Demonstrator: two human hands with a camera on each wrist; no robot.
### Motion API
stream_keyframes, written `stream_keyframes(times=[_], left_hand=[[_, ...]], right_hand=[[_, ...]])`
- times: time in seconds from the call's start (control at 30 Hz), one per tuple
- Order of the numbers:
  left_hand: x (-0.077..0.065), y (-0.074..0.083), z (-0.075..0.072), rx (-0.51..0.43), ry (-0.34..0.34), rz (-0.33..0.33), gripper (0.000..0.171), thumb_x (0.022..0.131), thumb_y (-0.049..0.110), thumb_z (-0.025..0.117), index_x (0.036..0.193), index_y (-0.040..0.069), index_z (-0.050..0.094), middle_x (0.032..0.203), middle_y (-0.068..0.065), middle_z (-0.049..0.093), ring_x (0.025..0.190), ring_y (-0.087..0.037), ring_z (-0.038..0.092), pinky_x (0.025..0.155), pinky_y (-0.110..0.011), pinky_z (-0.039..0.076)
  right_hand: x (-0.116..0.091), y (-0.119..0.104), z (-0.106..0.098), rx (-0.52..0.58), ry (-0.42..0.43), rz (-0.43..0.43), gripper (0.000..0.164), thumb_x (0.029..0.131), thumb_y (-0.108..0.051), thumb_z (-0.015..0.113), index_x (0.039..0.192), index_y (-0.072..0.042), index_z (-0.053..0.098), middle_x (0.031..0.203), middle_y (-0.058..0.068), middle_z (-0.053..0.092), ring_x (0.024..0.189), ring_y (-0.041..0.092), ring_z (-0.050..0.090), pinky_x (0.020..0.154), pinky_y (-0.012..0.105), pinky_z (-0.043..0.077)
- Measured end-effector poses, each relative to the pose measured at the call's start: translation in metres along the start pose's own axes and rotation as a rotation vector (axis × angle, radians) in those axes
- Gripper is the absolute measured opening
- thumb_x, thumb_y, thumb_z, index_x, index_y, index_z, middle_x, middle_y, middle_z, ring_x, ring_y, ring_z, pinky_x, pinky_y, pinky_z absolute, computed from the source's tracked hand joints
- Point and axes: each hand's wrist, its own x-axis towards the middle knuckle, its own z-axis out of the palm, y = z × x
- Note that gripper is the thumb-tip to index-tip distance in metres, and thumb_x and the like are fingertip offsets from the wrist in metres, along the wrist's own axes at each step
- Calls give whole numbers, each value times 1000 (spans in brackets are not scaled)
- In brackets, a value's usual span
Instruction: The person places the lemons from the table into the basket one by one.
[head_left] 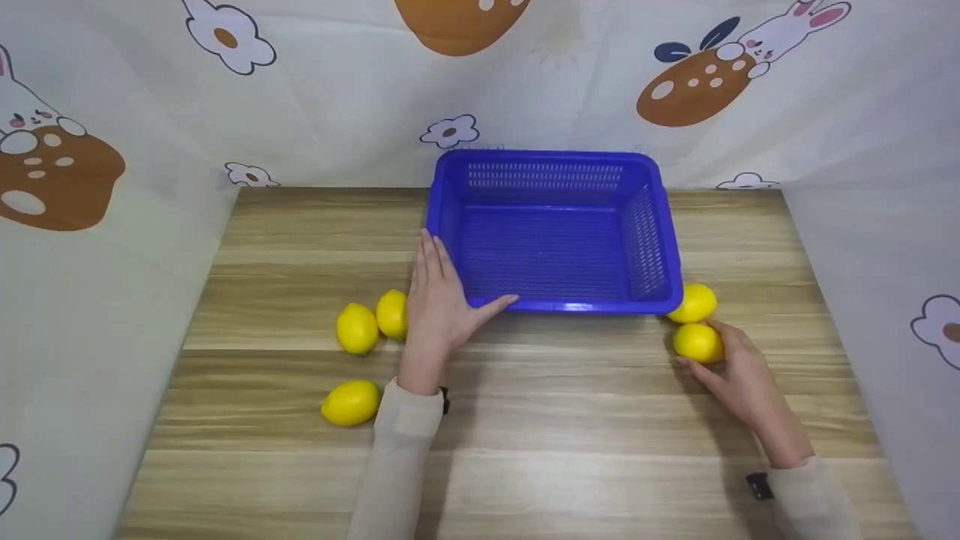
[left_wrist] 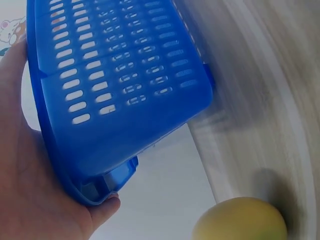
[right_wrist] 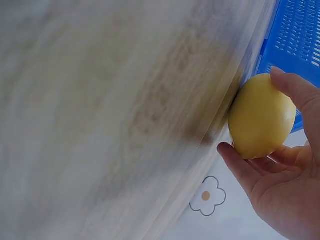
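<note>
A blue plastic basket (head_left: 577, 306) with slotted walls stands on the wooden table against the back cloth, nothing inside it. My left hand (head_left: 441, 304) rests on its front left corner, fingers straight along the left rim and thumb over the front rim. Near the basket's front right corner, my right hand (head_left: 750, 379) holds a lemon (head_left: 697, 343) between thumb and fingers. In the right wrist view that lemon (right_wrist: 262, 117) sits close to the tabletop; whether it touches is unclear. Just behind it another lemon (head_left: 696, 302) lies beside the basket corner.
Left of my left forearm lie three lemons: one lemon (head_left: 392, 313) partly behind the hand, a second lemon (head_left: 357, 328) beside it, and a third lemon (head_left: 350, 403) nearer the front. Patterned cloth (head_left: 337, 97) walls off the table's back and sides.
</note>
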Motion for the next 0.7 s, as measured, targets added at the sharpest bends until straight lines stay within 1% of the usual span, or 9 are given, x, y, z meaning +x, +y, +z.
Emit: stream_keyframes(times=[0.13, 0.23, 0.43, 0.7], left_hand=[[-2, 2, 3, 37, 23, 15, 142, 80, 92, 57, 164, -11, 6, 173, -30, -3, 163, -41, 4, 133, -46, 12], [-3, 3, 6, 53, 30, 24, 140, 82, 91, 56, 163, -12, 8, 173, -31, -2, 163, -41, 3, 133, -46, 10], [-3, 3, 8, 58, 45, 38, 137, 83, 88, 58, 162, -14, 11, 173, -32, 1, 163, -42, 5, 133, -47, 11], [-4, 2, 8, 52, 59, 46, 137, 83, 88, 58, 161, -14, 12, 172, -32, 1, 163, -42, 4, 133, -47, 11]], right_hand=[[-1, 0, 1, 1, 23, -20, 75, 93, -14, 82, 147, 19, 41, 138, 45, 50, 126, 59, 52, 108, 73, 41], [-2, 0, 1, 0, 36, -34, 75, 92, -13, 83, 146, 19, 42, 136, 44, 52, 124, 59, 53, 106, 74, 43], [-4, -3, -1, -5, 65, -60, 73, 89, -10, 85, 142, 21, 45, 132, 45, 54, 121, 61, 55, 103, 74, 44], [-6, -13, -6, -14, 55, -36, 74, 90, -13, 86, 143, 19, 45, 135, 46, 53, 123, 61, 54, 104, 74, 45]])
